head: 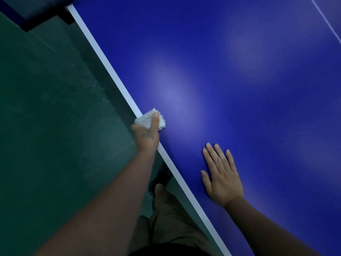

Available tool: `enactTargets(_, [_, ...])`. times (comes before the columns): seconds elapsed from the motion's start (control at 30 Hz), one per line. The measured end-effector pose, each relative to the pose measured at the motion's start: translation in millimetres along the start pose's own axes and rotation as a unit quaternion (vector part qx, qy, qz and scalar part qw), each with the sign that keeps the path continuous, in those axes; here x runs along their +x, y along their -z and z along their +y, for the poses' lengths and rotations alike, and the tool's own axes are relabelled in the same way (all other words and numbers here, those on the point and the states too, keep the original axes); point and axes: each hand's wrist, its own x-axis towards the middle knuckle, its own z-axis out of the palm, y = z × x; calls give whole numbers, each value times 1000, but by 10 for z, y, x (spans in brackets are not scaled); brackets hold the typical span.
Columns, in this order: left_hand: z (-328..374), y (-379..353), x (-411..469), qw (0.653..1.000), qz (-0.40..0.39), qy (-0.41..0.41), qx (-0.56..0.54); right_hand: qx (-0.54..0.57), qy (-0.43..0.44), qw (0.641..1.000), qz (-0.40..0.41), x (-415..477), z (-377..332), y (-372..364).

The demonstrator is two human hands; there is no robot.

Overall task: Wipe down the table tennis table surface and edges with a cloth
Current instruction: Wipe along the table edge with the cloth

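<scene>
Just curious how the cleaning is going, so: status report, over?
Left hand grips cloth on the white edge of the table. Right hand flat on the blue top. Nothing seen blocking the edge ahead.

Nubby white terry cloth [149, 121], smooth blue table [239, 80] (faint sheen), scuffed matt green floor [55, 117]

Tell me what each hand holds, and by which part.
The left hand grips the wadded white cloth from its near side, thumb across its top, at the table edge. The right hand holds nothing; it lies flat on the table.
</scene>
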Motion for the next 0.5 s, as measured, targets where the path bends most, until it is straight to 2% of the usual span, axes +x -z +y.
enactTargets(0.17, [-7, 46, -118, 999, 3, 8, 37, 11, -4, 1000, -12, 18, -48, 66])
enactTargets(0.3, [401, 109, 243, 999, 12, -28, 42, 55, -4, 998, -15, 170, -89, 135])
enactTargets(0.5, [813, 170, 647, 998, 43, -51, 6, 87, 22, 996, 22, 1182, -412, 220])
